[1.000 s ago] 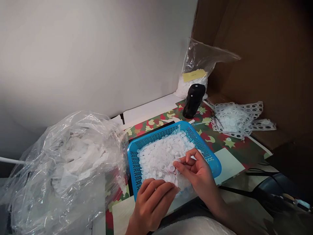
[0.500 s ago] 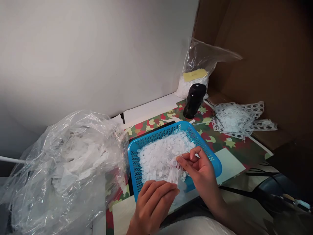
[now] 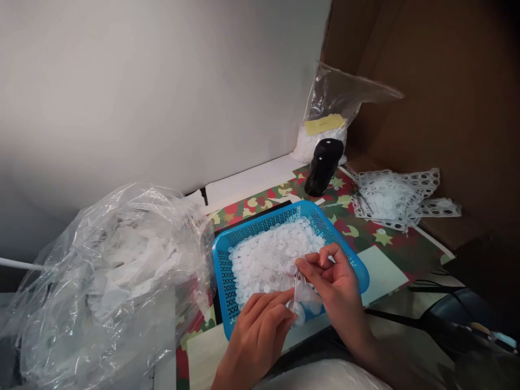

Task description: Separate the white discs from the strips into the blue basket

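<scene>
A blue plastic basket (image 3: 364,273) holds a heap of small white translucent discs (image 3: 268,252). Over its near right part, my right hand (image 3: 340,281) pinches a small round white disc (image 3: 293,268) between thumb and fingertips. Thin white strands (image 3: 295,290) run down from that disc to my left hand (image 3: 262,327), whose thumb and fingertips are closed on them at the basket's near edge. More thin white round pieces (image 3: 309,298) hang between the two hands; how they are joined is too fine to make out.
A large clear plastic bag (image 3: 122,260) with white pieces lies left. Behind the basket stand a black bottle (image 3: 323,168) and a labelled bag of white pieces (image 3: 320,141). Perforated white sheets (image 3: 390,197) are piled at the right, by a brown cardboard wall (image 3: 426,108).
My left hand has shifted slightly, its index finger now stretched up toward the strands. The hanging white pieces have risen and spread toward my right hand, which has barely moved.
</scene>
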Demonstrator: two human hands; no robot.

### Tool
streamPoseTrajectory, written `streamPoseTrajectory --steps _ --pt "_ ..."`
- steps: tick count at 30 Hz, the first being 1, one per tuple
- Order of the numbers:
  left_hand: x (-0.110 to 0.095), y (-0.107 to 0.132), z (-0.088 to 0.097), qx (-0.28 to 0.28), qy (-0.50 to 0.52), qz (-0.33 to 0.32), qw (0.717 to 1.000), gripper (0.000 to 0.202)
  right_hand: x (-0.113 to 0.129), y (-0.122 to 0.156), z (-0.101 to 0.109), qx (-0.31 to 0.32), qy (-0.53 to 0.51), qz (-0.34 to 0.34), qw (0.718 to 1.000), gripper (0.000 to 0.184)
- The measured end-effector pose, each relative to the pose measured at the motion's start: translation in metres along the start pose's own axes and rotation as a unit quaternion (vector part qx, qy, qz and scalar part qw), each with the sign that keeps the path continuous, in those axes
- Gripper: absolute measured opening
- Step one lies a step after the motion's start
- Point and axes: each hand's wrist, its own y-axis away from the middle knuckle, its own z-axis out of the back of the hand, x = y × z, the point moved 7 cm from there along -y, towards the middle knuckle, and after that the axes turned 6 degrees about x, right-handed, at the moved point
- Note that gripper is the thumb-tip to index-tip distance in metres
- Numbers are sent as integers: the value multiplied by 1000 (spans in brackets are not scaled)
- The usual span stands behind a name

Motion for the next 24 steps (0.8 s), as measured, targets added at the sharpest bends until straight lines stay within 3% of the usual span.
streamPoseTrajectory --steps 8,13,16,20,24 --pt "12 2 -15 99 57 57 992 10 -3 0 0 11 7 -8 1000 38" --pt "11 4 -20 138 53 53 988 15 -4 0 6 4 20 -8 1000 38" --pt "11 5 -16 116 67 50 990 16 0 0 9 -12 24 5 1000 38" --pt "16 9 -3 12 104 67 992 23 5 -1 6 -10 24 14 1000 38" --pt "25 14 1 -69 152 120 979 22 2 -1 -9 71 30 -9 997 31"
